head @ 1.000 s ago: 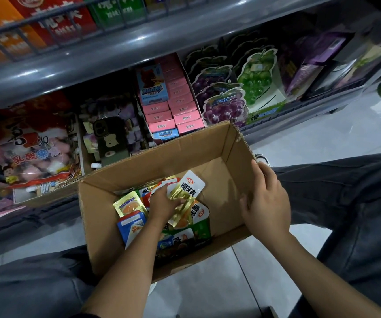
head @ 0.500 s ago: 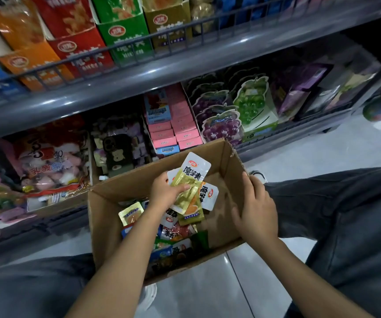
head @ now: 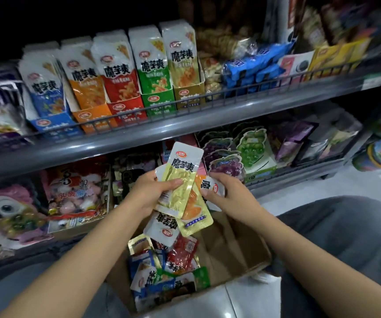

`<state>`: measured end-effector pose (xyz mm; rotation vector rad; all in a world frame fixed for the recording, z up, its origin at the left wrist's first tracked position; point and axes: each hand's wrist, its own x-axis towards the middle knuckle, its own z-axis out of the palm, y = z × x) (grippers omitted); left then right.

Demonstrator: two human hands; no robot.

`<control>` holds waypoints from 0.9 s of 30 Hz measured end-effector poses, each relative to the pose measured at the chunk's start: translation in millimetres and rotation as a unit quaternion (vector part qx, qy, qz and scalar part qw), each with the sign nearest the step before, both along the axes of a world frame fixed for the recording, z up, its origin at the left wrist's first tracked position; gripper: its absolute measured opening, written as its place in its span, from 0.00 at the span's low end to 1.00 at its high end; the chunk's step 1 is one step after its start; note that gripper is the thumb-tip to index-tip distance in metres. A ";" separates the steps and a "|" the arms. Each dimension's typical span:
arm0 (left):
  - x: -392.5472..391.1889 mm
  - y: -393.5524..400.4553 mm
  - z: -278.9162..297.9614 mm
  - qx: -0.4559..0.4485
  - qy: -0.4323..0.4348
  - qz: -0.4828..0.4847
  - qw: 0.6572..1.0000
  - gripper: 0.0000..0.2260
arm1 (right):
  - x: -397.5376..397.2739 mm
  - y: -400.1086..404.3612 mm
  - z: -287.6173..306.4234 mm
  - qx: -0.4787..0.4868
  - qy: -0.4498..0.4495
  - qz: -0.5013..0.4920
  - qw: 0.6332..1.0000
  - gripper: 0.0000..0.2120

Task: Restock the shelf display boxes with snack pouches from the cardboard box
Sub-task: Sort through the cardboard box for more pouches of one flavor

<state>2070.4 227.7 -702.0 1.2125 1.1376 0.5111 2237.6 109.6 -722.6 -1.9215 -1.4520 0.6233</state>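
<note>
Left hand [head: 149, 195]: thumb and fingers clamp a fan of pouches [head: 180, 187] above the carton [head: 235, 246]. Right hand [head: 228, 196]: pinches one orange pouch [head: 210, 185] beside them. Advice: sort by colour first; matching display boxes [head: 125, 111] stand on the shelf above both hands.

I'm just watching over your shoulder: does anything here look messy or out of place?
Only mildly. The pouches left in the cardboard box lie jumbled, colours mixed and some upside down. In the bunch held by the left hand, an orange pouch sits among the yellow pouches. The display boxes above look orderly.
</note>
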 end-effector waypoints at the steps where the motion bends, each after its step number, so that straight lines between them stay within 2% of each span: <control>1: -1.8 -1.2 4.6 -0.006 -0.010 0.002 1.000 0.10 | 0.9 5.3 11.2 -0.017 0.010 0.027 0.999 0.28; 4: -4.5 -6.5 8.1 -0.048 -0.048 0.023 0.997 0.09 | 1.1 18.8 35.2 -0.062 0.038 0.076 0.994 0.20; 8: -4.5 -15.4 -1.7 -0.137 -0.119 0.049 0.982 0.12 | 7.8 34.1 29.8 -0.111 0.080 0.092 0.986 0.21; 11: -4.7 -18.6 -7.6 -0.182 -0.153 0.054 0.970 0.14 | 15.1 37.7 19.9 -0.133 0.193 0.046 0.971 0.31; 13: -5.2 -18.0 -8.2 -0.196 -0.163 0.045 0.966 0.17 | 15.1 38.6 15.8 -0.140 0.285 0.020 0.948 0.29; 15: -7.0 -15.1 -7.0 -0.203 -0.168 0.029 0.964 0.21 | 12.2 38.2 12.1 -0.135 0.372 0.016 0.918 0.13; 17: -10.0 -12.4 -6.5 -0.212 -0.172 0.011 0.962 0.23 | 8.1 37.2 10.0 -0.113 0.423 0.011 0.899 0.07; 21: -13.4 -13.6 -3.7 -0.219 -0.167 -0.045 0.960 0.19 | 6.5 38.4 5.7 -0.067 0.502 -0.015 0.862 0.05; 25: -13.2 -15.1 -4.2 -0.199 -0.149 -0.036 0.968 0.14 | 3.6 40.4 3.9 -0.028 0.529 -0.044 0.847 0.04; 27: -13.6 -15.1 -5.0 -0.176 -0.131 -0.031 0.975 0.14 | 1.3 40.2 2.8 -0.011 0.553 -0.039 0.832 0.07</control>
